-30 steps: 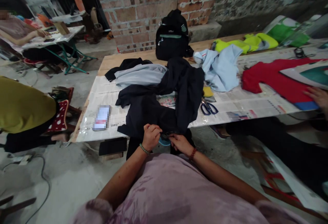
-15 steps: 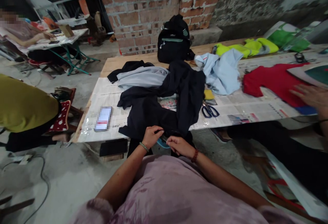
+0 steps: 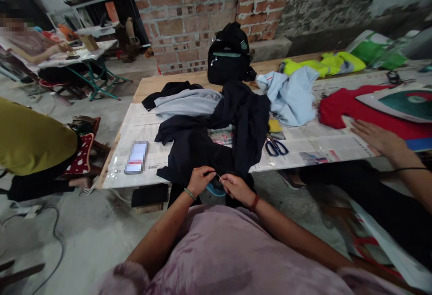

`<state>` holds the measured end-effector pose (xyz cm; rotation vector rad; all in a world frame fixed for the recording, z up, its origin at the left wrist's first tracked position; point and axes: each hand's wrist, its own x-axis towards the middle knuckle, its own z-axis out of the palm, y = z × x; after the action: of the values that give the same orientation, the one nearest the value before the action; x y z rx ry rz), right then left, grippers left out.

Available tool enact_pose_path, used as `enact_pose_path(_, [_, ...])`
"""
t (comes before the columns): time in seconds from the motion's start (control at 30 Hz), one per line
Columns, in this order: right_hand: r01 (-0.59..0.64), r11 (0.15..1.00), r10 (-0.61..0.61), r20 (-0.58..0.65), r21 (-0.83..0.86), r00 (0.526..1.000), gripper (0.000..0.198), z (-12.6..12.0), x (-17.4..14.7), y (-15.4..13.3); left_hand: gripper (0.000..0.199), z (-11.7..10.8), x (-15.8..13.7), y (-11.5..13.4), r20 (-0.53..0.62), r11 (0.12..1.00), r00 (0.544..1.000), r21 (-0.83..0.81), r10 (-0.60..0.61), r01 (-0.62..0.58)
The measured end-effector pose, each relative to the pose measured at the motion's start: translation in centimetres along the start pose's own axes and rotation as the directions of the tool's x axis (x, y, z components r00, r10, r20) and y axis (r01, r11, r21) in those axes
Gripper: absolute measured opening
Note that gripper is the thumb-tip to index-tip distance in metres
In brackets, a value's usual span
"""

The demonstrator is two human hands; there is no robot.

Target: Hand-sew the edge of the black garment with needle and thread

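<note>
At the table's front edge my left hand (image 3: pixel 201 179) is closed in a pinch on the edge of a dark garment (image 3: pixel 195 151). Close beside it my right hand (image 3: pixel 237 185) is also pinched. A thin pale needle (image 3: pixel 219 176) shows at its fingertips, pointing towards the left hand; whether it pierces the cloth I cannot tell. The dark garment spreads over the table in front of both hands, its near edge hanging down between them. Blue-handled scissors (image 3: pixel 276 147) lie right of the garment, by a small yellow piece (image 3: pixel 275 126).
A phone (image 3: pixel 136 157) lies left on the paper-covered table (image 3: pixel 114 169). Behind are a grey cloth (image 3: pixel 189 101), black backpack (image 3: pixel 227 56) and light blue cloth (image 3: pixel 292 95). On the right, a co-worker's hand (image 3: pixel 378 137) is beside red cloth (image 3: pixel 347 101) bearing an iron (image 3: pixel 405 101).
My right hand has shifted very slightly, and the needle at its fingertips shows more clearly. On the right, the iron has slid left over the red cloth and the co-worker's hand has moved left and nearer.
</note>
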<state>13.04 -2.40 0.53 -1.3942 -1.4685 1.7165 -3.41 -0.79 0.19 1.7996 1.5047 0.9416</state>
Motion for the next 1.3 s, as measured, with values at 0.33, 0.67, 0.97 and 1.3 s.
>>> enact_pose_path(0.33, [0.025,0.998,-0.023,-0.045,0.05,0.999,0.015,0.7,0.3,-0.1,0.008,0.0,-0.1,0.5,-0.024,0.998,1.0,0.066,-0.001,0.002])
enact_pose_path(0.67, [0.128,0.99,-0.115,-0.19,0.058,0.975,0.018,2.4,1.3,1.4,0.007,0.6,-0.5,1.2,-0.099,0.983,0.993,0.177,0.06,-0.042])
enact_pose_path(0.97, [0.185,0.982,-0.19,-0.276,-0.046,0.942,0.019,1.9,2.8,1.5,0.012,0.9,-0.8,0.9,-0.041,0.974,0.988,0.182,0.147,-0.137])
enact_pose_path(1.3, [0.232,0.911,-0.218,0.079,-0.342,0.973,0.017,-1.4,-0.6,-1.3,0.013,0.9,-1.4,0.3,-0.119,0.945,0.983,0.313,0.138,-0.095])
